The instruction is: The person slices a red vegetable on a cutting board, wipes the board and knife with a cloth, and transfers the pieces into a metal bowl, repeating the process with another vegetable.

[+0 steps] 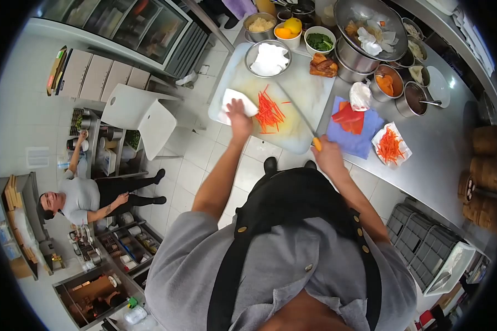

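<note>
Head view: left hand (239, 117) is flat on a folded white cloth (233, 99) at the board's left side, fingers spread over it, not pinching as far as I can see; right hand (329, 157) has its fingers wrapped round the handle of a knife (299, 112) at the board's near right edge; blade slants away across the cutting board (310, 102), just right of a loose heap of orange-red strips (269, 113); that puts the strips between cloth and blade, central and probably easy to reach from either side; metal bowl (254, 67) with white stuff in it sits past the strips, likely to keep the near area usable; brown chunk (323, 65) is parked at the far right corner, presumably for the same reason; right of the board, on the steel bench (433, 157), a blue cloth (345, 146) carries flat red pieces (349, 118), maybe to soak up moisture; next to it more strips (391, 146) rest on white paper (404, 153), probably to keep them off bare metal; pots and tubs crowd the far side, seemingly within arm's reach.
</note>
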